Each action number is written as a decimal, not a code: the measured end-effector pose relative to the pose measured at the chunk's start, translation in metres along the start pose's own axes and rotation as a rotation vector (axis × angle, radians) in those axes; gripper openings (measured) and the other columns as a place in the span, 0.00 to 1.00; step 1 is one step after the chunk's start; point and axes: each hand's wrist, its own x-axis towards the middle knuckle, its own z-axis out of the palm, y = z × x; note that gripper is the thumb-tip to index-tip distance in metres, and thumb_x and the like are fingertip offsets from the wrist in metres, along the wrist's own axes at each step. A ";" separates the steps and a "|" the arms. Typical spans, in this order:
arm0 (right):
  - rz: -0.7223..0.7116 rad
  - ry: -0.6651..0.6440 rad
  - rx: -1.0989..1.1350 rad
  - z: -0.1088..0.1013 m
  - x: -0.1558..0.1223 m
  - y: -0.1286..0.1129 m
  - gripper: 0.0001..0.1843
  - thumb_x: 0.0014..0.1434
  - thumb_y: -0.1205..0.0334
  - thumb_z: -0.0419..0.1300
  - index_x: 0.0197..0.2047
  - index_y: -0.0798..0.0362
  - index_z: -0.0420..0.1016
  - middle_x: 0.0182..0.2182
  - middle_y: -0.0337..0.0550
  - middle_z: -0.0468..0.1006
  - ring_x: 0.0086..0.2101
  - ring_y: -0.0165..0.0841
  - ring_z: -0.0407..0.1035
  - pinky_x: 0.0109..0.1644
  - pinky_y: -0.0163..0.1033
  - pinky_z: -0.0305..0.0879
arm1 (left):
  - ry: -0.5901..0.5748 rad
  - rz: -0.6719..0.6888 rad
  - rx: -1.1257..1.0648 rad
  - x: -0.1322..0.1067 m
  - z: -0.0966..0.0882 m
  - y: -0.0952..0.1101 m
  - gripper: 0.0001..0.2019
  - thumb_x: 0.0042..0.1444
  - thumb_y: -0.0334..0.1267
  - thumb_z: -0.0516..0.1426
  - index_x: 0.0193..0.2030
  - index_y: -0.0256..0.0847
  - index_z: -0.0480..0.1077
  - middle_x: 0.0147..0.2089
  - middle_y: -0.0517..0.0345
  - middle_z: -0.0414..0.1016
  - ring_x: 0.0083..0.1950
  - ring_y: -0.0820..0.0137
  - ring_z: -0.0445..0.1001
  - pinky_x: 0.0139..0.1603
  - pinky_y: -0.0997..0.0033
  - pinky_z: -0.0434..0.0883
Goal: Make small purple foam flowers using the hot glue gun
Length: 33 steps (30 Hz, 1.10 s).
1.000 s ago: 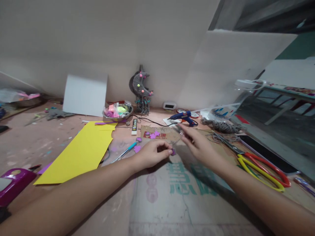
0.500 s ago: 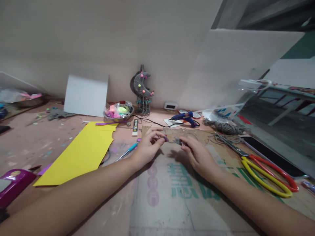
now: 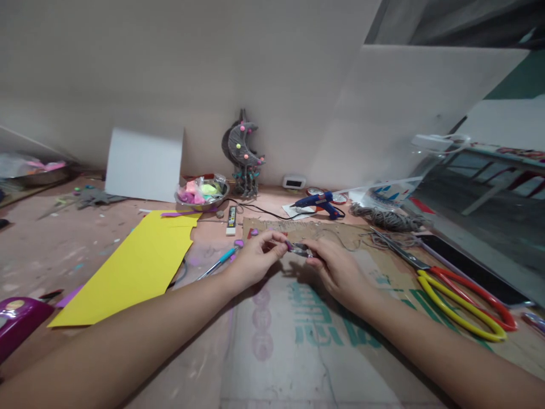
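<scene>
My left hand (image 3: 259, 254) pinches a small purple piece (image 3: 289, 245) between thumb and fingertips, above the cardboard sheet (image 3: 279, 352). Facing it, my right hand (image 3: 336, 267) is closed on small scissors (image 3: 301, 250), whose short grey blades are spread and reach to the edge of the purple piece. Most of their handle is hidden by my fingers. Beside the left hand lie a purple cut-out (image 3: 254, 232) and another near the blue pen (image 3: 221, 261).
Yellow paper (image 3: 131, 267) lies left. Big scissors (image 3: 460, 301), a phone (image 3: 472, 270) and grey yarn (image 3: 387, 219) lie right. A blue glue gun (image 3: 317, 203), a bowl of colourful clay (image 3: 202, 193) and a grey moon ornament (image 3: 244, 147) stand behind.
The small scissors have moved left and their blades now meet the purple piece. My hands are closer together. The camera view has shifted slightly.
</scene>
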 end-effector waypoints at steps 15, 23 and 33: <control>-0.032 0.008 0.015 0.000 0.001 -0.001 0.13 0.63 0.62 0.48 0.46 0.55 0.69 0.29 0.46 0.73 0.32 0.36 0.67 0.34 0.39 0.64 | -0.043 -0.025 -0.017 0.000 0.003 0.002 0.14 0.55 0.48 0.54 0.37 0.37 0.67 0.33 0.57 0.69 0.34 0.72 0.67 0.35 0.73 0.64; -0.029 0.028 -0.002 -0.001 -0.001 -0.001 0.12 0.63 0.62 0.49 0.47 0.53 0.69 0.30 0.46 0.73 0.32 0.36 0.68 0.34 0.39 0.65 | -0.041 -0.003 -0.002 0.001 0.002 -0.002 0.13 0.55 0.47 0.54 0.38 0.38 0.66 0.33 0.57 0.68 0.35 0.72 0.67 0.36 0.74 0.64; -0.007 -0.014 -0.011 -0.003 0.002 -0.003 0.13 0.63 0.63 0.48 0.44 0.53 0.71 0.29 0.46 0.75 0.31 0.36 0.68 0.34 0.40 0.66 | -0.035 -0.044 0.011 0.000 0.002 0.005 0.14 0.54 0.48 0.55 0.36 0.38 0.67 0.32 0.58 0.67 0.33 0.72 0.65 0.35 0.74 0.63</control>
